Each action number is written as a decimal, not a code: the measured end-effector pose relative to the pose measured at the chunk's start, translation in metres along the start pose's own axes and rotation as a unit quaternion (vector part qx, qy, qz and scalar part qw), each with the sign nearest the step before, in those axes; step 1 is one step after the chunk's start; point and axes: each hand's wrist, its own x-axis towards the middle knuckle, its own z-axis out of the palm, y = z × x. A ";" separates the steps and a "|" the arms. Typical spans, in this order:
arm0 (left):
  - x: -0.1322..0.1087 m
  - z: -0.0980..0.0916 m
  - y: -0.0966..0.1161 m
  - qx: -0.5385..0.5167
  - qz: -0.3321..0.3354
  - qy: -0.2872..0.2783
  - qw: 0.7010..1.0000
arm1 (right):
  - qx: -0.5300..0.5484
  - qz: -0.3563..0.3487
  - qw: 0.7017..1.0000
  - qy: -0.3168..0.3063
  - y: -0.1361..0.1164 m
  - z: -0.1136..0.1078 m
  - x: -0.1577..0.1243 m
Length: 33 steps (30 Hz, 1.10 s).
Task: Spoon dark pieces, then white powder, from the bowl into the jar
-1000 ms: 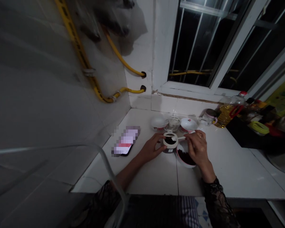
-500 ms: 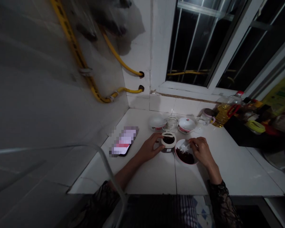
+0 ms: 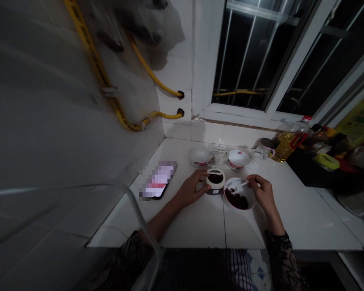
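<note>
My left hand [image 3: 191, 188] grips the side of a small round jar [image 3: 215, 187], thumb in front and fingers at its rim. Dark, crumbly stuff shows through the jar's top, with a pale strip across it. Right beside the jar stands a white bowl [image 3: 251, 193] holding dark reddish-brown bits [image 3: 236, 200]. Between the thumb and fingers of my right hand [image 3: 262, 193] is the handle of a white spoon [image 3: 242, 185], its head down inside the bowl at the edge of the bits.
Behind the jar are a pale bowl [image 3: 201, 157], a clear glass dish [image 3: 218, 157] and a patterned bowl [image 3: 238, 160]. A phone [image 3: 159, 180] lies to the left. At the back right stand a glass mug [image 3: 262, 149], an oil bottle [image 3: 286, 145] and a black box [image 3: 305, 167] of condiments.
My right hand has shifted slightly right, towards the bowl's rim, with the spoon now lying more slanted and its handle in plain sight. My left hand and the jar have stayed put.
</note>
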 end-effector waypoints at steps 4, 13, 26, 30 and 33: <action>0.000 0.000 0.000 -0.003 -0.002 0.001 1.000 | 0.060 0.039 0.997 -0.003 0.000 0.002 0.000; 0.000 -0.001 0.000 -0.002 0.000 -0.003 1.000 | -0.133 -0.120 0.983 0.026 -0.002 0.009 -0.002; 0.000 0.000 0.000 0.004 0.008 -0.004 1.000 | 0.014 0.003 1.000 -0.003 -0.002 0.008 -0.001; 0.000 0.000 0.000 0.008 0.009 -0.003 1.000 | 0.056 0.034 0.998 0.016 -0.001 0.007 -0.001; 0.000 0.000 0.000 0.004 0.010 -0.003 1.000 | 0.058 0.034 0.998 0.021 -0.002 0.007 -0.002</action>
